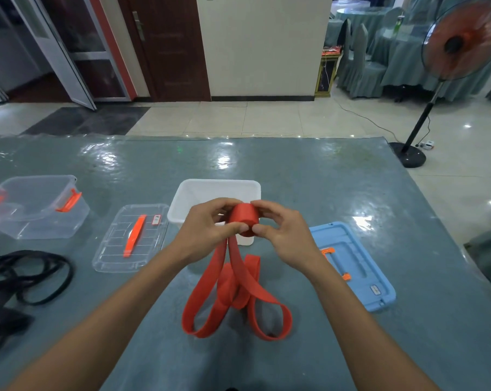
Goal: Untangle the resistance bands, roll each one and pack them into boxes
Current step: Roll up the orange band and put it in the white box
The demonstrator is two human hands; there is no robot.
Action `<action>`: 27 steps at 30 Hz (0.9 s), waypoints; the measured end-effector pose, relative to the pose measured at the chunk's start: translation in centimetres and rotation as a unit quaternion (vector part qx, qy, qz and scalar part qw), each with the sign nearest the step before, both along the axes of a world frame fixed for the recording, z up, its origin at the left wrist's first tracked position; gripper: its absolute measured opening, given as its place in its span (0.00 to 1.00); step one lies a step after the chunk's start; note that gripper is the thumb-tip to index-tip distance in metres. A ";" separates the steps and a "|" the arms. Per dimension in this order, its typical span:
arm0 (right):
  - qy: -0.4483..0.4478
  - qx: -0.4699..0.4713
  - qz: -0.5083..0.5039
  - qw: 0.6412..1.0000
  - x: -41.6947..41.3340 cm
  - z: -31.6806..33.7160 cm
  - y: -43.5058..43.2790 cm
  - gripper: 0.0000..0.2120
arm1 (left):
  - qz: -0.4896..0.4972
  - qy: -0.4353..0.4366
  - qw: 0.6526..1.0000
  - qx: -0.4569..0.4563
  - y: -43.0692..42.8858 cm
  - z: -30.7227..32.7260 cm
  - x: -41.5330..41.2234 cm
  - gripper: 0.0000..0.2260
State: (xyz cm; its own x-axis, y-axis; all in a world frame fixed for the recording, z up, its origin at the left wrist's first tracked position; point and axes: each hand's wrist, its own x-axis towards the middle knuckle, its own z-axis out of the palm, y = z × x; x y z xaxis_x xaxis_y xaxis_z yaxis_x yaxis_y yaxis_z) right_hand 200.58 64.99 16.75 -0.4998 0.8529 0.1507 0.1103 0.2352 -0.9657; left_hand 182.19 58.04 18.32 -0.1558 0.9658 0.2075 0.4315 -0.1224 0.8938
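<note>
Rolling over surface (337, 198): white box (210, 190) at 12 o'clock behind roll (244, 217); red band (238, 292) loops trail toward 6. My left fingers (234, 228), right fingers (262, 229) pinch roll. Risk: twisted tail tugs, grip slips, roll springs loose.

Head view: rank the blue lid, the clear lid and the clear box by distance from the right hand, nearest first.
1. Blue lid, just right of the right hand, which grips the red band.
2. Clear lid, to the left, past the left hand.
3. Clear box, far left.
</note>
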 end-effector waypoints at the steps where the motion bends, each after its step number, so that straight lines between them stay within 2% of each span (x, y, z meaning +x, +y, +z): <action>1: 0.071 -0.051 -0.003 0.996 0.1 0.0 -0.1 0.22 | 0.004 -0.038 0.999 0.014 -0.1 0.2 0.2 0.17; 3: 0.177 -0.140 0.002 0.974 0.0 -0.2 -0.2 0.21 | 0.002 -0.107 0.994 0.030 -0.1 0.4 0.8 0.19; 4: 0.200 -0.162 0.003 0.966 -0.2 -0.3 -0.3 0.21 | 0.000 -0.129 0.991 0.031 -0.1 0.3 1.1 0.19; 8: 0.223 -0.200 0.016 0.954 -0.6 -1.0 -0.8 0.20 | 0.004 -0.148 0.989 0.017 -0.1 -0.7 1.2 0.18; 10: 0.181 -0.182 0.024 0.966 -0.4 -1.3 -0.8 0.20 | -0.004 -0.114 0.994 0.002 -0.3 -1.4 0.6 0.18; 13: 0.010 -0.046 0.023 0.999 0.0 -1.2 -0.5 0.22 | -0.017 0.001 1.000 -0.016 -0.4 -1.8 -0.3 0.17; 16: -0.105 0.038 0.031 0.993 0.1 -0.1 -0.3 0.25 | -0.048 0.102 0.993 -0.021 -0.2 -1.5 -0.9 0.14; 19: -0.137 0.076 0.027 0.987 -0.1 0.5 -0.1 0.25 | -0.064 0.146 0.987 -0.026 0.1 -0.8 -1.1 0.14; 22: -0.087 0.036 0.014 0.996 0.2 0.4 0.2 0.24 | -0.055 0.114 0.992 -0.023 0.1 -0.4 -0.8 0.16; 27: 0.051 -0.039 -0.005 0.998 0.6 -0.5 0.2 0.23 | -0.013 -0.061 0.998 0.012 -0.5 -1.0 0.4 0.17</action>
State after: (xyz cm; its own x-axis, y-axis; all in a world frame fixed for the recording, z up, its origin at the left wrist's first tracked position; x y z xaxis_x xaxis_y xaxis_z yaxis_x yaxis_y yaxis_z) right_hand 201.18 65.18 16.27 -0.4759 0.8693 0.1333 0.0118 0.1579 -0.9874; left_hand 182.61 57.53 17.32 -0.1560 0.9649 0.2112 0.3162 -0.1538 0.9361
